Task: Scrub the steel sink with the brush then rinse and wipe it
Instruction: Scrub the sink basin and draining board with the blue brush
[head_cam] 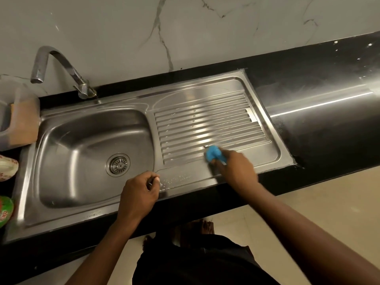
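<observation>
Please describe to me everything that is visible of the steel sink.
The sink is one sheet of brushed steel set into a black counter. Its bowl lies on the left, with a round drain in the floor; a ribbed draining board lies on the right. White foam specks dot the front rim. The right hand holds a blue brush against the board's near ribs; the left hand, fingers curled, rests on the front rim.

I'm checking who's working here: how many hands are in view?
2. The left hand rests on the sink's front rim by the basin; the right hand grips the blue brush on the ribbed drainboard.
</observation>
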